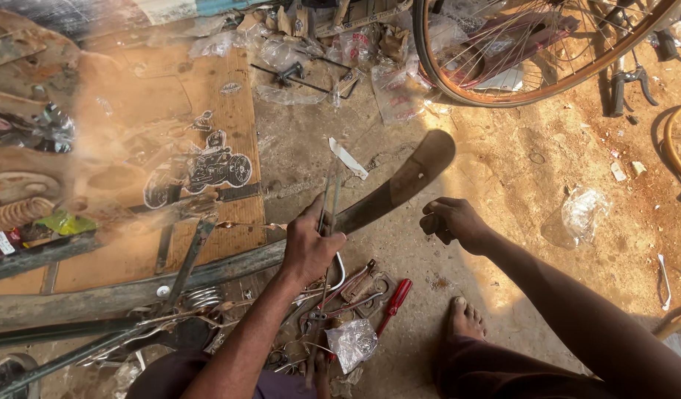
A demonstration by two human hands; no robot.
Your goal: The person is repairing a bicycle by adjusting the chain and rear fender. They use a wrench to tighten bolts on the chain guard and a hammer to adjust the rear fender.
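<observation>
My left hand (pixel 309 247) is closed around a thin metal rod (pixel 329 199), pinching it upright so that it stands up from the fist, its top end leaning slightly away from me. My right hand (pixel 451 222) is curled into a fist, and it seems to grip the handle end of a long dark curved blade (pixel 400 185); the handle itself is hidden inside the fingers. The blade starts just beside the rod, on the right of my left hand, and its long axis goes up and away, to a rounded tip far from both hands. Below my left hand, on the dirt floor (pixel 503 170), lie a red-handled screwdriver (pixel 394 303), pliers (pixel 355 284) and a crumpled plastic bag (pixel 353 343). My bare foot (pixel 466 318) rests under the right hand. Far beyond the hands stands a bicycle wheel (pixel 518 52).
</observation>
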